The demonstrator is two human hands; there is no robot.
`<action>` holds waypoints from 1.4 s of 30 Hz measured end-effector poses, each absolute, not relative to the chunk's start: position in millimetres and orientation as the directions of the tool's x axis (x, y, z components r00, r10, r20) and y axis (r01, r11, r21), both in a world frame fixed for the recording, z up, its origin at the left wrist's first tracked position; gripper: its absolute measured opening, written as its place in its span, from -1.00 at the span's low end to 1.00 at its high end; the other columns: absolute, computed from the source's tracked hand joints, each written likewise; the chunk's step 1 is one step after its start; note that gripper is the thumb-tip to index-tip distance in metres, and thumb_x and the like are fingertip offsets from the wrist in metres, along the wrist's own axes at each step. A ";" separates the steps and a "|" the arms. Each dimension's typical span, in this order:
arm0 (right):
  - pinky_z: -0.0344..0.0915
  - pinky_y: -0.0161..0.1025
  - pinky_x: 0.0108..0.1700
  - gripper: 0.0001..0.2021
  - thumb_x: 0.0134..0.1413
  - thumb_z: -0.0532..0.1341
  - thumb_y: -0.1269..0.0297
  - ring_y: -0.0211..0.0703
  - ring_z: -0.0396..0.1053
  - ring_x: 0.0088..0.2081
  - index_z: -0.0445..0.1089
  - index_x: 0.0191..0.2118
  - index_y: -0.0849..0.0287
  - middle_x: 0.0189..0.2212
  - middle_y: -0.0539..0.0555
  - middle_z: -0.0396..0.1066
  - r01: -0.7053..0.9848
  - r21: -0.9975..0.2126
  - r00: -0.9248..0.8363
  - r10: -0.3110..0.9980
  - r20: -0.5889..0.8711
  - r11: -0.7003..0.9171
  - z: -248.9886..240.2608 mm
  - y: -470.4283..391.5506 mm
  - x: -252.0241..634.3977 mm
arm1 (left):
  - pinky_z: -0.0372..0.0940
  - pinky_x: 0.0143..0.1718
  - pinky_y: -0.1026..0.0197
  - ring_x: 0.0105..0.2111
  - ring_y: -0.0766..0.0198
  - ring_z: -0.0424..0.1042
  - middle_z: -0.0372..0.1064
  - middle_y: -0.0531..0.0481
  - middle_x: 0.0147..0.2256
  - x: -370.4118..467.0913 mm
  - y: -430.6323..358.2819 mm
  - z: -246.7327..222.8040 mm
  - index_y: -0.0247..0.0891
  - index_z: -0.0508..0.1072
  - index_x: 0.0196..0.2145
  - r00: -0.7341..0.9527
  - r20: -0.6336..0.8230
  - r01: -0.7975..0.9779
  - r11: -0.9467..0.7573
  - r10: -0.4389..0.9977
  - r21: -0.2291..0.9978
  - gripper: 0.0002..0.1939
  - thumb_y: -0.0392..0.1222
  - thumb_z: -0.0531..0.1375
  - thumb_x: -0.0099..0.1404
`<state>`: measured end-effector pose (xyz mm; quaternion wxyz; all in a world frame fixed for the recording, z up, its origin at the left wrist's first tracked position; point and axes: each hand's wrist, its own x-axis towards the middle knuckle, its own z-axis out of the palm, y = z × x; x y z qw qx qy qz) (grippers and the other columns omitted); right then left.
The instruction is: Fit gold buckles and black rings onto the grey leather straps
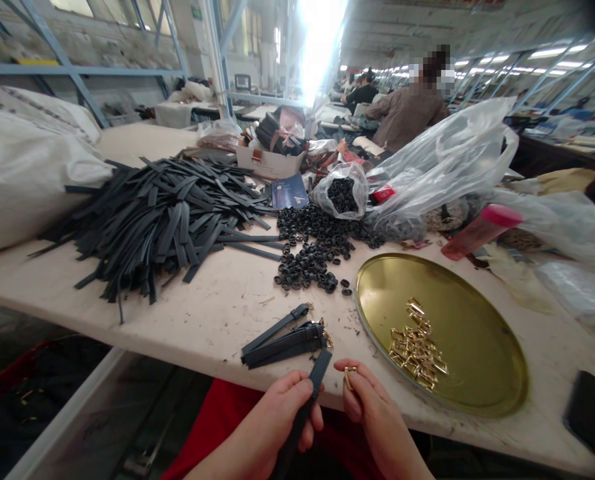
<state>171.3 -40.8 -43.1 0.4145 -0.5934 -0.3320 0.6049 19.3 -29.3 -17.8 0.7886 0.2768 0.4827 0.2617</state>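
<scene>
Between the thumb and fingers of my left hand [285, 407] is a dark strap [319, 373], its end pointing up and away from me. Close by on the right, my right hand [370, 403] pinches a small gold buckle [348, 377]. Strap and buckle are apart. Just beyond my hands lies a small stack of dark straps [287, 343] with gold buckles at their right ends. A round gold tray [472, 347] on the right bears a heap of loose gold buckles [417, 350].
A big pile of dark straps [162, 220] covers the table's left. Black strap loops [312, 257] are scattered mid-table, more in a plastic bag [341, 190]. A pink-capped container [480, 230], clear plastic bags [442, 153] and a phone-like dark object [592, 417] are rightward. A person [410, 110] sits beyond.
</scene>
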 end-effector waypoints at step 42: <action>0.02 -0.36 -0.58 -0.62 0.01 0.08 -0.06 -0.33 0.10 -0.67 0.37 -0.48 0.17 -0.74 -0.09 0.21 0.118 -0.935 -0.277 0.893 -0.354 -0.334 -40.8 -53.0 169.5 | -0.02 -0.78 0.43 -0.78 0.49 0.04 0.10 0.23 -0.70 21.2 -23.8 -27.9 -0.27 0.26 -0.43 0.263 -0.415 0.185 0.377 0.871 0.908 -0.87 -0.15 0.07 0.13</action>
